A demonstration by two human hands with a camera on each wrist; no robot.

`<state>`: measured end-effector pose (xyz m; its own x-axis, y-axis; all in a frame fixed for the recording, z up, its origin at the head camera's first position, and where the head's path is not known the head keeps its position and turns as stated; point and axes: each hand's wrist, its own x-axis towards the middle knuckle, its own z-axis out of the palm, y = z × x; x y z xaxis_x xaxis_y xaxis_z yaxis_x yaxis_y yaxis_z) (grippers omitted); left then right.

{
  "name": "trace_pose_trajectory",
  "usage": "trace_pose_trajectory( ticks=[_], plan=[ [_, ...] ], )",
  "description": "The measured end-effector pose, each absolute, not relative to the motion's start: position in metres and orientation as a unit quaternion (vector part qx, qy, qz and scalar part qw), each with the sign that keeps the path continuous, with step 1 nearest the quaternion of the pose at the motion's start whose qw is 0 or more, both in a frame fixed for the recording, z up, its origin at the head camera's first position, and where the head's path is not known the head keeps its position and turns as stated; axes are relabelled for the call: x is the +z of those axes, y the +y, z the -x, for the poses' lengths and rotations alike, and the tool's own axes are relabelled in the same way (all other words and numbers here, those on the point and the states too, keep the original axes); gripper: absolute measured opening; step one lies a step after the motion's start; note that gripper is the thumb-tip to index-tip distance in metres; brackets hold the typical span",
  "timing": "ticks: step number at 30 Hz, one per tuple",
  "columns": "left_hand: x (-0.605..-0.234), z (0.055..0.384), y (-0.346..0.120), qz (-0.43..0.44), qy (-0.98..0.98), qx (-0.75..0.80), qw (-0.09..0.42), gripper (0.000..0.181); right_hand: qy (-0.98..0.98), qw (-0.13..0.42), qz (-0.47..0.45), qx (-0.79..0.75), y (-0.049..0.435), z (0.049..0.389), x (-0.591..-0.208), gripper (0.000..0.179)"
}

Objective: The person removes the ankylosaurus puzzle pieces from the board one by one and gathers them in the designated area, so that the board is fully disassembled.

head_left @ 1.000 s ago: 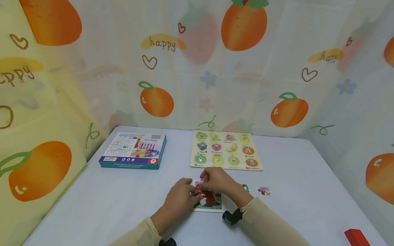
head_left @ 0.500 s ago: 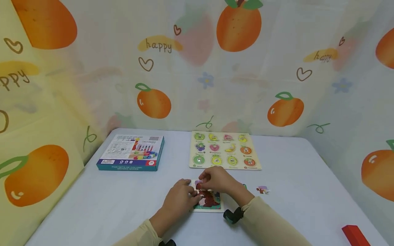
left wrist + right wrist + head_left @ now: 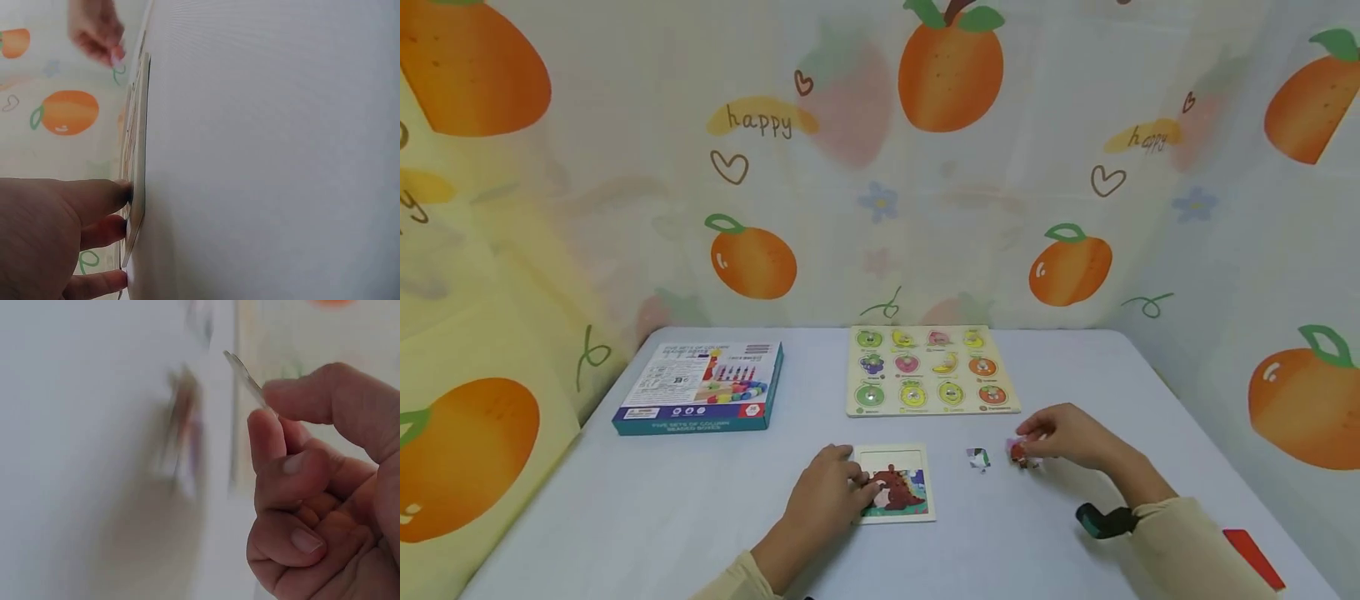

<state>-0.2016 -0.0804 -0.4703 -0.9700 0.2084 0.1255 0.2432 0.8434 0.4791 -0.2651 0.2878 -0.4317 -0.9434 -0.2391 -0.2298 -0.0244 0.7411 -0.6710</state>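
Note:
A small puzzle frame (image 3: pixel 895 521) with a pale border lies at the table's middle. Its lower part shows a brown dinosaur picture (image 3: pixel 898 490); a bare strip runs along the top. My left hand (image 3: pixel 823 496) rests at its left side, thumb and fingertips touching the frame's face. To the right, my right hand (image 3: pixel 1067 435) pinches a thin puzzle piece (image 3: pixel 247 378) between thumb and index finger, above the table. Below it a red and purple puzzle piece (image 3: pixel 181 425) lies blurred. Another puzzle piece (image 3: pixel 977 458) lies between the frame and the right hand.
A fruit puzzle board (image 3: pixel 931 408) lies at the back of the white table. A teal-edged box (image 3: pixel 700 387) sits at the back left. A red block (image 3: pixel 1253 557) lies by the right sleeve. A fruit-print curtain (image 3: pixel 850 250) hangs behind.
My right hand has moved right, off the frame, carrying a puzzle piece, which leaves the frame's top strip bare. The left hand stays on the frame. The head view has shifted slightly right.

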Motion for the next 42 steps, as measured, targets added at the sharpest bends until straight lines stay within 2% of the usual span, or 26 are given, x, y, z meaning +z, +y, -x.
trace_pose_trajectory(
  ticks=[4,8,16,22,26,32,39,42],
  plan=[
    [-0.47,0.202,-0.083,0.123,-0.957,-0.26,0.035,0.023,0.928,0.141,0.05,-0.341,0.336,0.261,-0.435,0.031],
    [-0.472,0.202,-0.084,0.127,-0.954,-0.269,0.03,0.024,0.925,0.142,0.051,-0.348,0.359,0.257,-0.441,0.031],
    [-0.471,0.2,-0.084,0.143,-0.95,-0.275,0.041,0.024,0.941,0.138,0.041,-0.306,0.361,0.254,-0.445,0.021],
    [-0.471,0.2,-0.084,0.137,-0.953,-0.266,0.043,0.025,0.967,0.122,0.1,-0.202,0.353,0.259,-0.441,0.006],
    [-0.471,0.2,-0.083,0.129,-0.957,-0.258,0.04,0.024,0.97,0.115,0.115,-0.182,0.346,0.26,-0.436,0.007],
    [-0.47,0.201,-0.081,0.126,-0.963,-0.233,0.04,0.025,0.961,0.097,0.119,-0.229,0.309,0.258,-0.428,0.025],
    [-0.47,0.204,-0.083,0.134,-0.966,-0.213,0.06,0.027,0.924,0.067,0.172,-0.334,0.217,0.249,-0.436,0.019],
    [-0.473,0.206,-0.083,0.128,-0.964,-0.229,0.048,0.025,0.906,0.074,0.199,-0.367,0.185,0.244,-0.448,0.023]
  ],
)
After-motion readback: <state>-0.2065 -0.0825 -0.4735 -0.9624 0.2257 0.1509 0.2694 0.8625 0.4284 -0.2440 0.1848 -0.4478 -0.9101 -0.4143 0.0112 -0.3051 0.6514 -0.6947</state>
